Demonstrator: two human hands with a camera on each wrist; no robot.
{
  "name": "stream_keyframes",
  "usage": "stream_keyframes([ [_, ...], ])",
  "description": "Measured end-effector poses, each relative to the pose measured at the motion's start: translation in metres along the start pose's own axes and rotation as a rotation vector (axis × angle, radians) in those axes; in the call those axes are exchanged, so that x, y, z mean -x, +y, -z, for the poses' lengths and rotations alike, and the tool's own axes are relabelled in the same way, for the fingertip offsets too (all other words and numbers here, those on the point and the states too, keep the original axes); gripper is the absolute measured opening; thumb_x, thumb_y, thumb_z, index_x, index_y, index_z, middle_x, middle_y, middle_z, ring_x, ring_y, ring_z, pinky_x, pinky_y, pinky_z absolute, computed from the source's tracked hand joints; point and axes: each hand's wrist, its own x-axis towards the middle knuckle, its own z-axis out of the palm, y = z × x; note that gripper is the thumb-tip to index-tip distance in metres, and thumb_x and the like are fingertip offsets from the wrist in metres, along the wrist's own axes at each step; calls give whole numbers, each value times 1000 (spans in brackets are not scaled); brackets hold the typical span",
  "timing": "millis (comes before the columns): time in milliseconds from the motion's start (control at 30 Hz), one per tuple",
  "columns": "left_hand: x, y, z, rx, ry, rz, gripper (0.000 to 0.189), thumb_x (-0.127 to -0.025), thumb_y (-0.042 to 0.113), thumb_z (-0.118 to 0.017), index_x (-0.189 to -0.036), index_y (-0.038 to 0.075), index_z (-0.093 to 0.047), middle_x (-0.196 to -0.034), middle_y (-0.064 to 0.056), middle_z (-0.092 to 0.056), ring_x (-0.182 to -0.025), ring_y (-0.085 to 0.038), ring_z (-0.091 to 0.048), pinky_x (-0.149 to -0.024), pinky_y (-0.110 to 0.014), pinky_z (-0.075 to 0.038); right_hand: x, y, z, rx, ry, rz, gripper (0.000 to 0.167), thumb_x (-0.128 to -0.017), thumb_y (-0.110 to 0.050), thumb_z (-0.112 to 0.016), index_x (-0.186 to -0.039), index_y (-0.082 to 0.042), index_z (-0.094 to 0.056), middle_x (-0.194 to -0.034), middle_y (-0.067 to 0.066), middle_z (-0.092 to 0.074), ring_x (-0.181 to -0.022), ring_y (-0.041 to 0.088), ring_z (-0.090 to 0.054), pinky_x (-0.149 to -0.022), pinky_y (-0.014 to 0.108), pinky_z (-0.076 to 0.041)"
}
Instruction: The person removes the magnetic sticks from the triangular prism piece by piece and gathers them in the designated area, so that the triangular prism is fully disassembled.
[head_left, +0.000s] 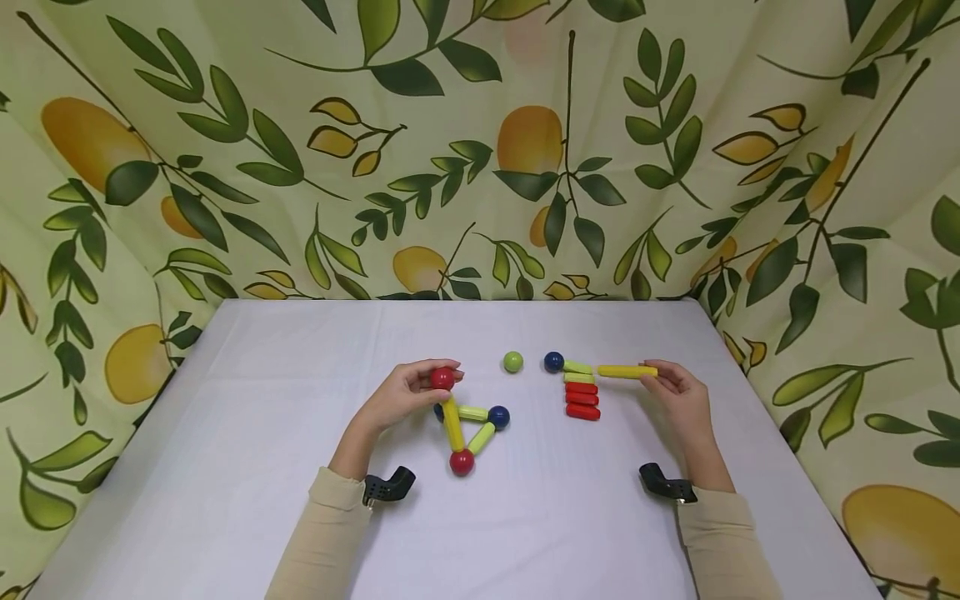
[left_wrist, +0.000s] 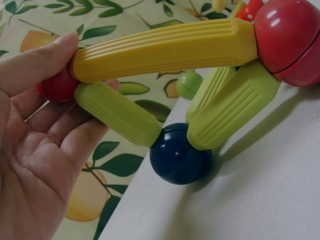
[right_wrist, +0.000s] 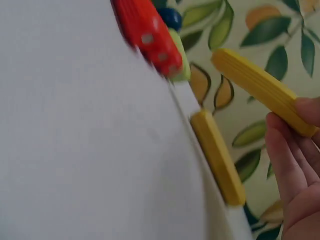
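Head view. Ball-and-stick frame (head_left: 453, 427): one, on the white surface (head_left: 262, 350), left of centre, one corner raised. Left grip (head_left: 408, 390): thumb and fingers pinching the frame's upper red ball (head_left: 442, 378). Lower red ball (head_left: 462, 462): one, at the near corner. Blue ball (head_left: 498, 417): one, at the right corner. Loose stock: green ball (head_left: 513, 362), one; red sticks (head_left: 582, 399), in a row. Right grip (head_left: 681, 400): contents listed under right wrist.

Left wrist view. Frame yellow stick (left_wrist: 165, 50): ridged, spanning both red balls. Green sticks (left_wrist: 235, 112): ridged, meeting a blue ball below. Handling, as judged: light, stiff plastic, hardly fragile; balls glossy and apt to slip, sticks better for purchase. Joints probably the weak point, liable to part under a twist. Best hold: middle of the yellow stick, or the ball together with its stick end.

Right wrist view. Held yellow stick (right_wrist: 260, 89): one, pinched near one end by the right grip, far end free, clear of the surface. Likely light and rigid; the end hold leaves the far tip free for joining, though it may swivel. Second yellow stick (right_wrist: 217, 157): one, lying on the surface, untouched.
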Motion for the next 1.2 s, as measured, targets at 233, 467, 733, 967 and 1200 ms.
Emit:
stream_keyframes([
  [233, 0, 0, 0, 13, 1, 22, 44, -86, 8, -68, -128, 3, -56, -124, -20, -62, -115, -46, -55, -92, -20, -51, -2, 24, 19, 67, 9, -159, 45, -89, -28, -66, -125, -2, -57, -97, -15, -59, -91, -3, -54, -72, 4, -47],
  [467, 0, 2, 0, 31, 0, 28, 45, -86, 7, -68, -128, 1, -55, -125, -26, -59, -115, -47, -53, -91, -20, -51, -4, 30, 17, 82, 0, -161, 46, -89, -24, -67, -125, 2, -56, -96, -15, -56, -88, -5, -52, -71, 3, -46],
  [733, -1, 2, -1, 4, 7, 52, 48, -87, 5, -67, -131, -3, -51, -125, -22, -60, -117, -47, -52, -92, -20, -50, -6, 35, 13, 277, 42, -161, 41, -92, -29, -63, -125, -6, -61, -110, 7, -59, -90, 7, -47, -66, 5, -41],
  [967, -1, 3, -1, 0, 10, 47, 46, -87, 6, -68, -130, 3, -54, -124, -18, -62, -116, -46, -53, -92, -20, -51, -4, 35, 14, 338, 36, -144, 41, -93, -28, -60, -128, -6, -59, -110, 11, -59, -92, 12, -49, -64, 5, -39],
  [1200, 0, 0, 0, -4, -3, 1, 47, -87, 8, -68, -131, 2, -53, -123, -21, -61, -114, -48, -53, -92, -20, -51, -4, 36, 15, 364, 54, -136, 38, -93, -25, -60, -126, -6, -59, -106, 11, -61, -84, 7, -50, -63, 5, -40],
])
